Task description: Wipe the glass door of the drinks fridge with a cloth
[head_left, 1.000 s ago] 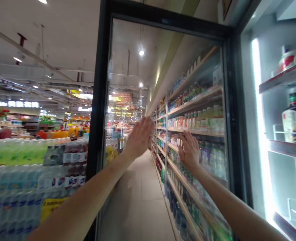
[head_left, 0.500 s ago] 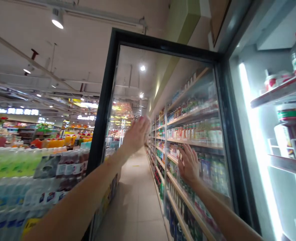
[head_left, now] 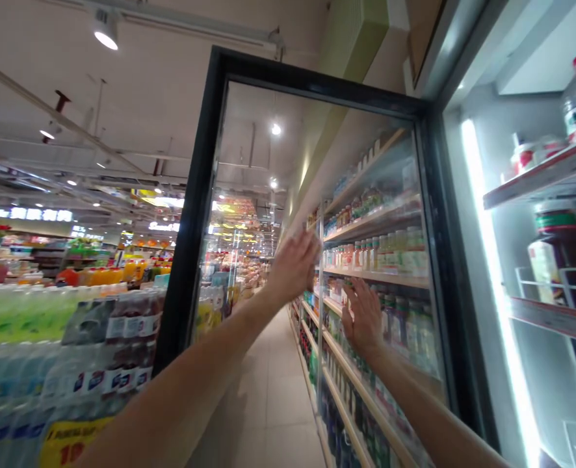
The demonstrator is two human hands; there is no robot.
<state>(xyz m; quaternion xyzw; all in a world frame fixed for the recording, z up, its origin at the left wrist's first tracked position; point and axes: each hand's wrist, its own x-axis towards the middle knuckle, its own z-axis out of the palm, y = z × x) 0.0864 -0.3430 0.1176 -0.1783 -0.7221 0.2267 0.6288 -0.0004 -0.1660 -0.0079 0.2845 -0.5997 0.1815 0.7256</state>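
Observation:
A glass door (head_left: pixel 251 169) with a black frame (head_left: pixel 185 201) stands swung out from a lit cooler. My left hand (head_left: pixel 295 263) lies flat against the glass near its middle, fingers stretched and slightly blurred. A faint pale smear shows at its fingertips; whether it is a reflection or something thin under the hand, I cannot tell. Lower and to the right, my right hand (head_left: pixel 363 315) rests on the same pane, fingers apart, with nothing visible in it. Shelves with several bottles show in the glass behind both hands.
On the right, the cooler's shelf (head_left: pixel 541 175) and a dark bottle with a green cap (head_left: pixel 561 253) stand beside a bright light strip (head_left: pixel 493 260). At left are stacked bottle packs (head_left: pixel 49 318) and a yellow price sign (head_left: pixel 71 442). Tiled floor (head_left: pixel 266 390) shows through the pane.
My left hand has slid to the right and slightly down across the glass, closer to my right hand. My right hand stays nearly in place; the view has shifted a little.

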